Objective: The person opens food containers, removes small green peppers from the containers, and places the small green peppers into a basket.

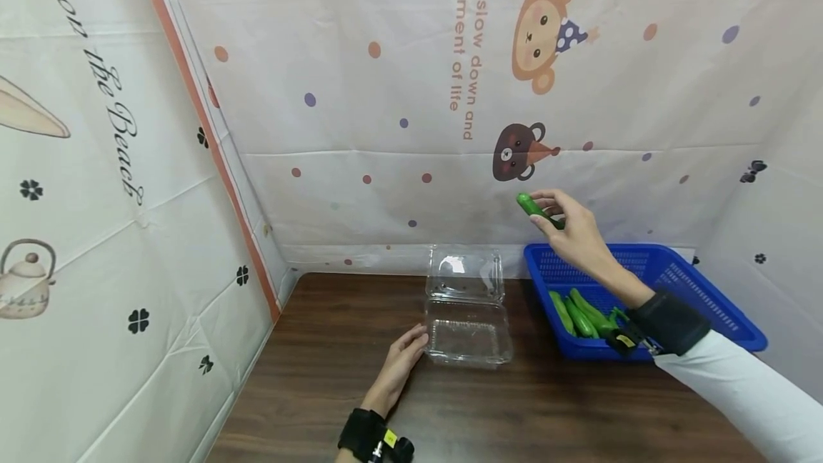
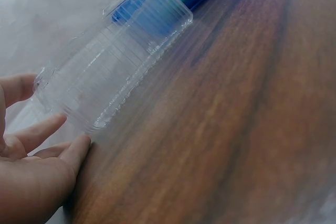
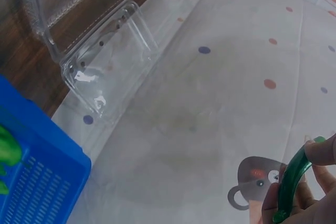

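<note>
My right hand (image 1: 566,223) is raised above the blue basket (image 1: 701,291) and pinches a green pepper (image 1: 536,210) between thumb and fingers; the pepper (image 3: 292,184) shows curved in the right wrist view. More green peppers (image 1: 579,314) lie in the basket. A clear plastic clamshell box (image 1: 466,320) stands open on the brown table (image 1: 360,391), lid tilted back. My left hand (image 1: 401,363) rests flat on the table with straight fingers touching the box's left side; in the left wrist view the fingertips (image 2: 73,148) meet the box (image 2: 115,61).
Printed fabric walls (image 1: 386,127) close in the table at the back and on both sides. The basket sits at the table's right, against the back wall. Bare tabletop lies in front of the box.
</note>
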### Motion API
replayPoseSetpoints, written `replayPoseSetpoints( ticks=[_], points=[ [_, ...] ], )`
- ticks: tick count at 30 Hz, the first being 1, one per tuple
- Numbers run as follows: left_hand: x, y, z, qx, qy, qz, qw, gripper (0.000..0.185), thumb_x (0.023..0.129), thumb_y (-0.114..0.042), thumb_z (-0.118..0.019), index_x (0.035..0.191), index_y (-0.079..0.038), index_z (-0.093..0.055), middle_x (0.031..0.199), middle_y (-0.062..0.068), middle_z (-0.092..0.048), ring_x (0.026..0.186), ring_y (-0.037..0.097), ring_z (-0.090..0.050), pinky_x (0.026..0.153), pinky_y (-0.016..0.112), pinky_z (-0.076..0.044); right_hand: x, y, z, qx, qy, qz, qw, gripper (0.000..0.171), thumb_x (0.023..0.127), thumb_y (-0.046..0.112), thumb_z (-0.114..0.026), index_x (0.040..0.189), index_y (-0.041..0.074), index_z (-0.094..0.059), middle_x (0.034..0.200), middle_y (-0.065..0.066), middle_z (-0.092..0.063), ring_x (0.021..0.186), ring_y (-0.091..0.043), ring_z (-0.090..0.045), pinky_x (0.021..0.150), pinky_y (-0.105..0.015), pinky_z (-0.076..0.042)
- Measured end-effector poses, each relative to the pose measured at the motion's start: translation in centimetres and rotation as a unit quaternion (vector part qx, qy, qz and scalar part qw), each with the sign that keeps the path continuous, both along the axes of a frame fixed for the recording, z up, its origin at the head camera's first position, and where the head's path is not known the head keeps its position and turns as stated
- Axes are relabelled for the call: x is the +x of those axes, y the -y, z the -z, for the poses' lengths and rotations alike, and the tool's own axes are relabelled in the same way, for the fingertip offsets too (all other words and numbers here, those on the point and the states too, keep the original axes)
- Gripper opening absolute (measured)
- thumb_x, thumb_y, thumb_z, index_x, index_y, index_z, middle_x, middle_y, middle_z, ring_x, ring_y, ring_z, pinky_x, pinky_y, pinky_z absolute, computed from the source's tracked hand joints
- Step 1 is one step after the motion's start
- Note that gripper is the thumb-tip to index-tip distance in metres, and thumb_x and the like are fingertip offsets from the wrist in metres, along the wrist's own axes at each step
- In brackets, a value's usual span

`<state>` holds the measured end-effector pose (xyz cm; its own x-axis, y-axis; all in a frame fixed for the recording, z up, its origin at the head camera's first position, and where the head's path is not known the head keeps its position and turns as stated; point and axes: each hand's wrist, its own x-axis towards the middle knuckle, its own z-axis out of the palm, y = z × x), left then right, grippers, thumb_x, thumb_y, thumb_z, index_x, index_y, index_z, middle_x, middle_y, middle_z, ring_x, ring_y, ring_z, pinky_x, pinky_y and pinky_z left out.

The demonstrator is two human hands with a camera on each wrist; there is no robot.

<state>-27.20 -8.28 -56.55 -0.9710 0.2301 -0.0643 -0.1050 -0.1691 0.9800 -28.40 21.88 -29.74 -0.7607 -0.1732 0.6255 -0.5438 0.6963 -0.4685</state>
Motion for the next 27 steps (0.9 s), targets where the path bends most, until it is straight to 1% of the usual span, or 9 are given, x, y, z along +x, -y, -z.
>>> replayPoseSetpoints(
  ticks=[2,6,12,16,20,22,24,27],
  points=[
    [0.0,0.0,0.0,0.004,0.005,0.000,1.0000,0.061,0.104,-0.032,-0.060,0.150,0.005,-0.046,0.168,0.022,-0.025,0.155,0.038,-0.028,0.129,0.050,-0.029,0.0,-0.2,0.1,-0.003,0.000,0.002,1.000,0.033,0.101,0.005,-0.063,0.133,-0.002,-0.058,0.117,-0.025,-0.066,0.104,-0.039,-0.066,0.077,-0.009,-0.042],
    [0.1,0.0,0.0,0.005,0.003,0.000,1.0000,0.060,0.105,-0.031,-0.059,0.149,0.007,-0.045,0.168,0.024,-0.024,0.155,0.038,-0.027,0.129,0.051,-0.028,-0.1,-0.6,0.2,-0.002,0.000,0.010,1.000,0.034,0.101,0.004,-0.062,0.134,-0.003,-0.057,0.118,-0.026,-0.065,0.104,-0.040,-0.064,0.077,-0.012,-0.042],
    [0.3,-0.1,-0.2,0.007,-0.001,-0.002,1.0000,0.060,0.105,-0.030,-0.058,0.149,0.008,-0.044,0.167,0.025,-0.023,0.155,0.039,-0.026,0.129,0.051,-0.028,-0.4,-1.5,0.5,-0.005,-0.008,0.024,1.000,0.035,0.101,0.004,-0.062,0.134,-0.003,-0.057,0.117,-0.027,-0.064,0.103,-0.040,-0.064,0.074,-0.008,-0.039],
    [0.1,-0.1,-0.2,0.000,-0.006,0.002,1.0000,0.061,0.106,-0.032,-0.058,0.150,0.008,-0.044,0.167,0.025,-0.022,0.155,0.040,-0.026,0.128,0.051,-0.030,-0.4,-2.1,0.6,-0.009,-0.017,0.036,0.999,0.035,0.101,0.003,-0.062,0.135,-0.004,-0.057,0.117,-0.027,-0.063,0.104,-0.041,-0.062,0.074,-0.011,-0.039],
    [0.0,0.0,-0.1,-0.002,-0.006,0.004,1.0000,0.062,0.105,-0.033,-0.058,0.150,0.007,-0.044,0.168,0.025,-0.022,0.155,0.040,-0.026,0.128,0.050,-0.030,-0.3,-2.6,0.6,-0.011,-0.019,0.044,0.999,0.036,0.101,0.003,-0.061,0.136,-0.004,-0.056,0.117,-0.028,-0.063,0.105,-0.042,-0.061,0.076,-0.017,-0.040],
    [0.1,0.0,-0.2,0.002,-0.001,0.003,1.0000,0.062,0.105,-0.033,-0.059,0.150,0.006,-0.044,0.168,0.024,-0.022,0.155,0.039,-0.026,0.129,0.050,-0.029,-0.2,-2.9,0.6,-0.012,-0.018,0.047,0.999,0.036,0.101,0.003,-0.061,0.136,-0.003,-0.056,0.117,-0.028,-0.063,0.106,-0.042,-0.061,0.077,-0.017,-0.040],
    [0.1,0.0,-0.2,0.002,-0.004,0.004,1.0000,0.062,0.105,-0.033,-0.059,0.150,0.007,-0.044,0.168,0.025,-0.022,0.155,0.039,-0.025,0.129,0.051,-0.028,-0.1,-3.1,0.7,-0.013,-0.019,0.050,0.998,0.036,0.101,0.003,-0.061,0.136,-0.003,-0.056,0.117,-0.028,-0.063,0.105,-0.043,-0.062,0.077,-0.015,-0.039],
    [0.1,0.0,-0.2,0.007,0.000,0.003,1.0000,0.063,0.104,-0.034,-0.060,0.150,0.006,-0.044,0.168,0.023,-0.022,0.155,0.038,-0.025,0.129,0.051,-0.027,-0.2,-3.4,0.9,-0.011,-0.026,0.052,0.998,0.036,0.100,0.002,-0.062,0.135,-0.004,-0.057,0.115,-0.029,-0.064,0.102,-0.043,-0.063,0.075,-0.008,-0.038]
  ],
)
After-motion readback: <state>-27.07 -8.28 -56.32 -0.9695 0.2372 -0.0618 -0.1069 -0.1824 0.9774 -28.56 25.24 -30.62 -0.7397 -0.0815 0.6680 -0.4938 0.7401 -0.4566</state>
